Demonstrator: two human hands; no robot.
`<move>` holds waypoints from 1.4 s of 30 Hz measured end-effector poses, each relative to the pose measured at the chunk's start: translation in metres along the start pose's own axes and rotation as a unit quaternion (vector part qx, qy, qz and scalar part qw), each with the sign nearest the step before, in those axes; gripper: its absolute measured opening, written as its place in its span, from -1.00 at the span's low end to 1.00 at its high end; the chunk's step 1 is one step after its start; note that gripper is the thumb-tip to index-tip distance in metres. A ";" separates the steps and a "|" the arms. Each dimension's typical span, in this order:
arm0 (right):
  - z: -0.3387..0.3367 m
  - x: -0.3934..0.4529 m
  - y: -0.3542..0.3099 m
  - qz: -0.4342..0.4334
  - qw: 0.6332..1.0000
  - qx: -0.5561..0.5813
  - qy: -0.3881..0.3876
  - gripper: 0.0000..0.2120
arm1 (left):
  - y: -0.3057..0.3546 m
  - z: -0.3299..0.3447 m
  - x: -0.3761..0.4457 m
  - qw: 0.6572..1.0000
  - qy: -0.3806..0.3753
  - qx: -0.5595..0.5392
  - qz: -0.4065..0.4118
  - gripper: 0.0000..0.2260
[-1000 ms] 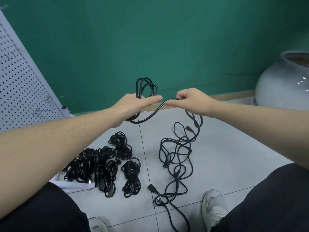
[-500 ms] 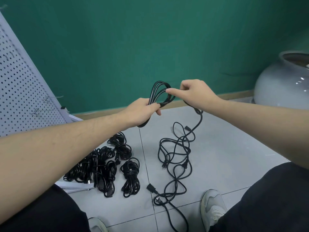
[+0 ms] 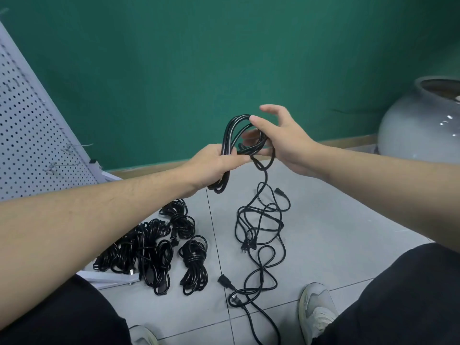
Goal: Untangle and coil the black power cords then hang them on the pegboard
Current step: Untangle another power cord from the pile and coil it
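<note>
Cords (image 3: 179,247) already coiled are piled below the pegboard (image 3: 29,135), unhung. One coil (image 3: 234,143) is gripped by the left hand (image 3: 214,165), steadied by the right hand's (image 3: 281,143) loosely spread fingers; its tail (image 3: 261,227) is left tangled.

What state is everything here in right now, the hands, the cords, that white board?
Left hand: grips the coil.
Right hand: fingers spread, laying a loop.
Coil: partly wound, held up.
Loose cord: tangled on floor.
Bundled cords: coiled, lying on floor.
Pegboard: leaning, no cords hung.

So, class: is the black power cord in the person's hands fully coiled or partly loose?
Partly loose: loops sit in the left hand; the rest trails tangled on the floor.
</note>
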State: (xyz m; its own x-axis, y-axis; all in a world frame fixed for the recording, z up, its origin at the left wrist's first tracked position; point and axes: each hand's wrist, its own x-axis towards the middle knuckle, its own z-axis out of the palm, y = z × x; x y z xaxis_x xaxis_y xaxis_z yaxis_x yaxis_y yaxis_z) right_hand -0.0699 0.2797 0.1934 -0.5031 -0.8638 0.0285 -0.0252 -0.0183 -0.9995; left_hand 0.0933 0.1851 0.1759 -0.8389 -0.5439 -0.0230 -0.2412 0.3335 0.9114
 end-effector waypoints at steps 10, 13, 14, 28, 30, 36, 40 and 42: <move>0.026 -0.003 -0.019 0.041 0.981 0.187 0.015 -0.91 | 0.013 0.006 -0.008 0.992 -0.068 -0.103 -0.020 -0.76; 0.028 -0.005 -0.019 0.052 0.976 0.212 0.020 -0.93 | 0.014 -0.003 -0.005 0.986 -0.116 -0.111 -0.051 -0.74; 0.030 -0.005 -0.019 0.052 0.976 0.211 0.021 -0.93 | 0.014 -0.005 -0.004 0.985 -0.117 -0.112 -0.057 -0.75; 0.012 -0.009 0.007 -0.020 0.943 -0.269 -0.196 -0.44 | 0.016 -0.016 -0.002 0.914 -0.055 -0.394 -0.076 -0.72; 0.012 -0.010 0.006 -0.042 0.897 -0.397 -0.188 -0.43 | 0.014 -0.017 -0.002 0.919 -0.057 -0.382 -0.086 -0.73; -0.002 -0.005 0.007 -0.037 0.922 -0.361 -0.135 -0.65 | 0.010 -0.013 0.000 0.974 -0.021 -0.212 -0.082 -0.75; -0.019 -0.002 0.003 -0.005 0.957 -0.290 -0.024 -0.50 | 0.006 -0.013 0.002 0.979 0.018 -0.190 -0.073 -0.77; -0.023 -0.003 0.007 0.001 0.909 -0.416 -0.004 -0.36 | 0.006 -0.011 0.003 0.971 0.024 -0.227 -0.067 -0.78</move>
State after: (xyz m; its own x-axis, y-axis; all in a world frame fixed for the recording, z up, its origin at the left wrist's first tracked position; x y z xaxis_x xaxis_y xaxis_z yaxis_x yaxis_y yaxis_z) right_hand -0.0888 0.2934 0.1864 -0.4983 -0.8667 0.0234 -0.6705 0.3681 -0.6441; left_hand 0.0946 0.1769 0.1863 -0.7887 -0.5976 -0.1442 -0.0966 -0.1111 0.9891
